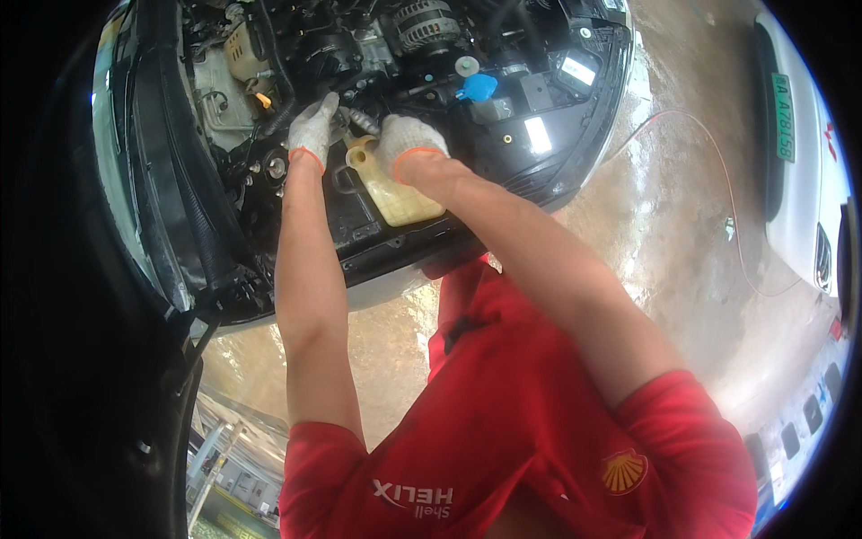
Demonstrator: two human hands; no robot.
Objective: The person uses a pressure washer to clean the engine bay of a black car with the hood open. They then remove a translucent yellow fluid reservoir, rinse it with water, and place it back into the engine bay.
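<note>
Both my hands wear pale knit gloves with orange cuffs and reach into a car's engine bay. My left hand (311, 135) is by a dark engine part, thumb raised and fingers partly hidden; it looks closed, but what it holds is not visible. My right hand (413, 142) is curled beside a grey ribbed piece (364, 122) that lies between the hands, its fingertips hidden. Just below the right hand, a pale yellow plastic container (400, 199) with a round neck lies slanted at the front of the bay.
A blue cap (477, 87) and an alternator (426, 24) are to the right of my hands. A tan reservoir (245, 52) stands to the left. The car's front edge is close to my body. A thin hose (718, 157) crosses the floor toward a white car (804, 180).
</note>
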